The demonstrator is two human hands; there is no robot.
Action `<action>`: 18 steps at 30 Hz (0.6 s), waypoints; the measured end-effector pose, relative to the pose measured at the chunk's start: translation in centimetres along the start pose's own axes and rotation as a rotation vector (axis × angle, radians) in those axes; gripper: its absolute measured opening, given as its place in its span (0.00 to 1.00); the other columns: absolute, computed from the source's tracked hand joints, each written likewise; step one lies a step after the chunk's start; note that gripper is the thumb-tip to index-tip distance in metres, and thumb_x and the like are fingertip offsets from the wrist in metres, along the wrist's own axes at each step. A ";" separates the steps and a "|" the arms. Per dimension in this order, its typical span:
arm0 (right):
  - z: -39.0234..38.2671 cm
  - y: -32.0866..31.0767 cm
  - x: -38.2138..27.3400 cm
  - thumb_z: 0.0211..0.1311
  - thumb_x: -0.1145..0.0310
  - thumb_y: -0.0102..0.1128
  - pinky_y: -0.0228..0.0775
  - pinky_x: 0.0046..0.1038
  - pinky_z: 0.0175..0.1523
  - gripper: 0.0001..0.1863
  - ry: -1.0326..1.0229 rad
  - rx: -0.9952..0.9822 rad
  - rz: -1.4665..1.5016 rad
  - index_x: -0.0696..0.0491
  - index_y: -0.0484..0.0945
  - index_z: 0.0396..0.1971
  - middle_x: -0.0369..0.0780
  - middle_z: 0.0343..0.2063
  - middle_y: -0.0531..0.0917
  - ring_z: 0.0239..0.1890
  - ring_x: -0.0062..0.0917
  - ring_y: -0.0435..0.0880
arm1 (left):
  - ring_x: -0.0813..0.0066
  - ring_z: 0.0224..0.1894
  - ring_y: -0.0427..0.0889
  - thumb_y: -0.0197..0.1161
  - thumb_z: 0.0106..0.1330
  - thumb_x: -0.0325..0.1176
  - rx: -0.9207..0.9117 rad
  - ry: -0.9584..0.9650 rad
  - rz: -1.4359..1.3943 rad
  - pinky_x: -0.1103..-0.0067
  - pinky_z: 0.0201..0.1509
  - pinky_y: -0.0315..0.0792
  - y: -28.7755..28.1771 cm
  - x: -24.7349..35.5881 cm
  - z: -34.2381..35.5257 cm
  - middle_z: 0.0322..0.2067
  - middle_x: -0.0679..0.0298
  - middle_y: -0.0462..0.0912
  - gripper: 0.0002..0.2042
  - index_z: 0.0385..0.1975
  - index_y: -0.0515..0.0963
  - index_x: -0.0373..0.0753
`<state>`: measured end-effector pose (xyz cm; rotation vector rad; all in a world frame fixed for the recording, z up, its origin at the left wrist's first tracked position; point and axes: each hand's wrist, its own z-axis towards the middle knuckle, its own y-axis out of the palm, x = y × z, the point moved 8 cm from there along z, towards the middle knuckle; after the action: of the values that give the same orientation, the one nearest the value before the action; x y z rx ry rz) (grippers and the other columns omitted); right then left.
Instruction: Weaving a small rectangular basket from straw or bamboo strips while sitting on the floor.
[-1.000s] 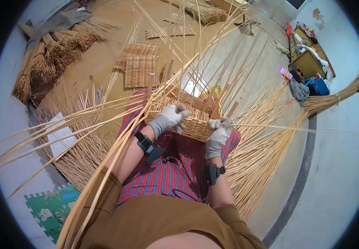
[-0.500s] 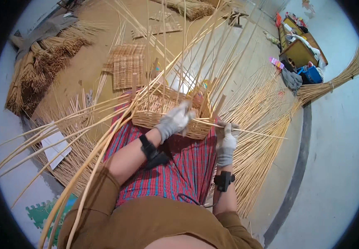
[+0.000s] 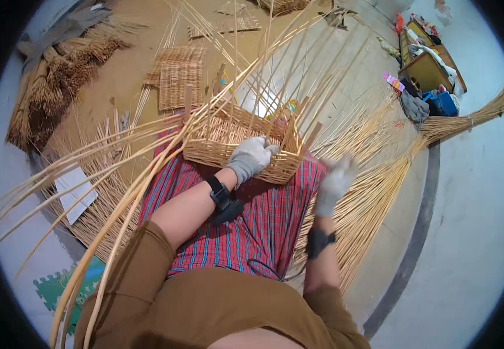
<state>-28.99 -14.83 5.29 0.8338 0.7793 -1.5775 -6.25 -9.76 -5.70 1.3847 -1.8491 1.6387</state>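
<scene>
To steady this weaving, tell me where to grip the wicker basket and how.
Probably pinch the wicker basket by its near wall beside the left hand, coming from the wearer's side: that thin wall faces this way, while long canes fan out leftward.

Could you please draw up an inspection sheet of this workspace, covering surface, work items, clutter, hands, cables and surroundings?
Surface: red striped cloth over the lap.
Work items: wicker basket on the lap; long pale rods extend from it.
Clutter: loose stalks on the floor at right; white sheet at left.
Hands: gloved left hand curled over the basket's near rim; gloved right hand raised beside it, blurred, grip unclear.
Cables: dark cord on the lap.
Surroundings: stalk bundles upper left; woven panels ahead.
</scene>
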 end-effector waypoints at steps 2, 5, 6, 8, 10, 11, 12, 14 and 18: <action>-5.7 -4.5 6.1 0.76 0.62 0.53 0.79 0.26 0.32 0.12 0.565 0.176 0.319 0.53 0.73 0.51 0.44 0.41 0.85 0.36 0.27 0.86 | 0.49 0.49 0.84 0.59 0.68 0.55 -0.028 -0.027 0.009 0.63 0.55 0.75 0.4 -0.1 -0.3 0.44 0.48 0.86 0.23 0.43 0.83 0.38; -10.5 -3.8 8.5 0.78 0.63 0.51 0.77 0.24 0.26 0.11 0.908 -0.135 0.169 0.53 0.75 0.48 0.42 0.37 0.85 0.32 0.25 0.85 | 0.54 0.48 0.85 0.63 0.68 0.41 -0.097 0.037 -0.307 0.65 0.55 0.75 0.6 -0.4 -2.5 0.44 0.50 0.86 0.22 0.58 0.75 0.39; -11.2 -2.2 8.3 0.78 0.63 0.50 0.76 0.24 0.25 0.10 0.977 -0.263 0.139 0.54 0.75 0.48 0.42 0.35 0.85 0.31 0.24 0.85 | 0.56 0.47 0.86 0.64 0.67 0.37 -0.114 0.071 -0.489 0.66 0.55 0.76 -0.1 -0.9 -3.5 0.44 0.51 0.86 0.23 0.62 0.72 0.39; -11.9 2.2 5.9 0.78 0.64 0.52 0.77 0.23 0.30 0.11 0.960 -0.548 0.152 0.55 0.78 0.46 0.39 0.32 0.86 0.29 0.22 0.84 | 0.79 0.34 0.83 0.60 0.71 0.25 0.065 0.406 -0.393 0.79 0.38 0.79 -3.6 -1.6 -7.1 0.40 0.60 0.86 0.23 0.66 0.67 0.37; -12.1 7.6 1.7 0.78 0.64 0.52 0.77 0.22 0.34 0.12 0.759 -0.787 0.247 0.55 0.80 0.47 0.38 0.33 0.86 0.30 0.21 0.84 | 0.82 0.32 0.80 0.57 0.73 0.24 0.033 0.291 -0.485 0.81 0.37 0.78 -5.9 -6.4 -9.3 0.35 0.64 0.83 0.17 0.61 0.72 0.38; -12.2 10.4 -0.8 0.75 0.68 0.55 0.79 0.24 0.42 0.10 0.553 -0.895 0.221 0.57 0.82 0.47 0.40 0.34 0.87 0.34 0.23 0.86 | 0.82 0.31 0.79 0.56 0.73 0.24 0.199 0.217 -0.453 0.82 0.36 0.77 -8.2 -9.2 -10.0 0.34 0.66 0.82 0.15 0.58 0.74 0.38; -11.8 12.6 -4.1 0.72 0.72 0.58 0.79 0.26 0.50 0.12 0.111 -0.923 0.088 0.58 0.80 0.51 0.43 0.40 0.88 0.43 0.26 0.88 | 0.83 0.30 0.79 0.56 0.74 0.24 0.338 0.060 -0.432 0.83 0.35 0.76 -10.1 -12.4 -10.6 0.32 0.68 0.81 0.12 0.55 0.76 0.38; -12.9 17.6 -4.7 0.70 0.69 0.57 0.74 0.37 0.61 0.21 0.144 -0.937 0.119 0.55 0.73 0.61 0.51 0.53 0.83 0.58 0.41 0.82 | 0.85 0.30 0.77 0.56 0.75 0.28 0.547 0.106 -0.300 0.84 0.34 0.75 -13.2 -14.6 -11.1 0.31 0.69 0.80 0.11 0.53 0.78 0.38; -12.5 25.6 1.0 0.65 0.58 0.64 0.64 0.40 0.70 0.40 0.451 -0.725 -0.138 0.54 0.57 0.73 0.60 0.66 0.68 0.67 0.48 0.71 | 0.60 0.43 0.80 0.67 0.66 0.39 0.705 0.395 0.426 0.66 0.51 0.74 -13.7 -11.9 -11.9 0.42 0.56 0.80 0.27 0.65 0.69 0.43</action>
<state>-2.57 -8.60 -3.33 0.5951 1.6379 -1.0853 6.26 7.75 -3.08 0.7774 -1.4457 2.7270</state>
